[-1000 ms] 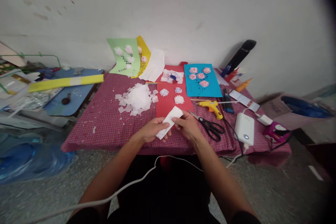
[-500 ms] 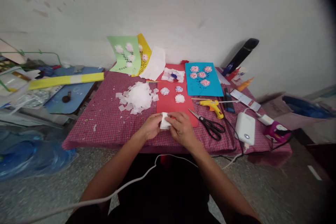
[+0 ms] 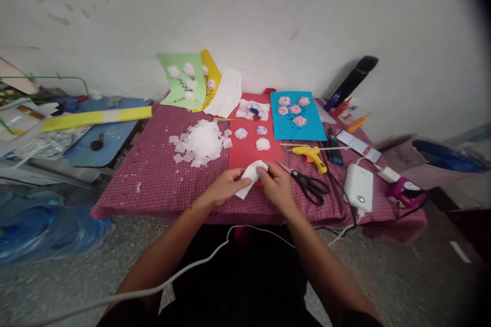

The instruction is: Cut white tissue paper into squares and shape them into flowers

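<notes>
Between my two hands is a folded strip of white tissue paper (image 3: 248, 180), held tilted above the near edge of the red card (image 3: 245, 157). My left hand (image 3: 229, 184) pinches its left side with the thumb on top. My right hand (image 3: 276, 184) grips its upper right end. Three tissue flowers, among them a white flower (image 3: 263, 144), sit on the red card. Behind them is a crumpled white tissue (image 3: 253, 110) with a dark blue patch. Left of the card lies a heap of white tissue squares (image 3: 202, 142).
Scissors (image 3: 307, 182), a yellow glue gun (image 3: 312, 156), a power bank (image 3: 358, 188) and a phone (image 3: 358, 146) lie to the right. A blue card with pink flowers (image 3: 298, 127) lies behind. A green card (image 3: 182, 79) leans on the wall. A white cable (image 3: 184, 272) crosses my lap.
The small folded tissue between my hands now shows as a longer, slanted strip. My right hand has moved a little to the right and turned.
</notes>
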`<state>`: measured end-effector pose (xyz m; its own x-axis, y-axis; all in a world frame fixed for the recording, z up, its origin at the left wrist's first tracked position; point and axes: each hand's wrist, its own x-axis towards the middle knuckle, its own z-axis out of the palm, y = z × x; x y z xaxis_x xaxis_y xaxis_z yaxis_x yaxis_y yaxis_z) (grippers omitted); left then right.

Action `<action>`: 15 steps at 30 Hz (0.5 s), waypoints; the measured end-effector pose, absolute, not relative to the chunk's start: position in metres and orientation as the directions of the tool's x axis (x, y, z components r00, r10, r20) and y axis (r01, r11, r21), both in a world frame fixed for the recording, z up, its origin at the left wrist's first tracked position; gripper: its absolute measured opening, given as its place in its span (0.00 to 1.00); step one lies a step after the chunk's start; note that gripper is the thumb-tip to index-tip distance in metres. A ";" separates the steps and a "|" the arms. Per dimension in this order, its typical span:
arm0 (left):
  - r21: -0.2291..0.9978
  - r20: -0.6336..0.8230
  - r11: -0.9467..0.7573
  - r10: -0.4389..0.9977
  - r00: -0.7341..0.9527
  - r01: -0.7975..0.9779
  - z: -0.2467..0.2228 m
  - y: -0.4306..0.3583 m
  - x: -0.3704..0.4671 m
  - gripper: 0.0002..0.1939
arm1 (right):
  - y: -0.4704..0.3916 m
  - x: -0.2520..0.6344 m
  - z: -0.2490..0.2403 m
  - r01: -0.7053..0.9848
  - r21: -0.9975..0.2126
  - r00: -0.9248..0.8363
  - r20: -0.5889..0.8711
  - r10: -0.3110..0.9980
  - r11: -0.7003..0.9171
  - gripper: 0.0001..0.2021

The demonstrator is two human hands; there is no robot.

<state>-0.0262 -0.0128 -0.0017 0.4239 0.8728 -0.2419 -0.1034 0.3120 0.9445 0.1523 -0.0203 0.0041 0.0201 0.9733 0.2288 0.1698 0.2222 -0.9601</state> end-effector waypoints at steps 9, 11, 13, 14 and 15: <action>0.968 -0.239 0.250 0.936 0.258 -0.010 -0.004 -0.006 -0.022 0.19 | -0.018 0.149 -0.003 0.075 -0.973 -0.057 0.216 0.975 0.220 0.09; 0.962 -0.234 0.264 0.931 0.279 -0.074 -0.007 -0.006 -0.021 0.18 | -0.018 0.149 -0.004 0.141 -0.958 -0.051 0.246 0.968 0.251 0.07; 0.943 -0.228 0.290 0.921 0.315 -0.165 -0.010 -0.005 -0.020 0.17 | -0.019 0.149 -0.004 0.243 -0.920 -0.020 0.311 0.950 0.306 0.04; 0.929 -0.228 0.304 0.919 0.321 -0.209 -0.011 -0.005 -0.020 0.18 | -0.019 0.150 -0.004 0.285 -0.897 -0.014 0.349 0.937 0.338 0.04; 0.916 -0.232 0.316 0.919 0.317 -0.246 -0.012 -0.004 -0.020 0.18 | -0.020 0.151 -0.004 0.313 -0.873 -0.024 0.386 0.922 0.374 0.04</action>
<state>-0.0197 -0.0044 -0.0117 0.3172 0.9194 -0.2323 -0.2456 0.3163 0.9163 0.1507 -0.0197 -0.0037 -0.0244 0.9220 0.3864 0.3135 0.3740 -0.8728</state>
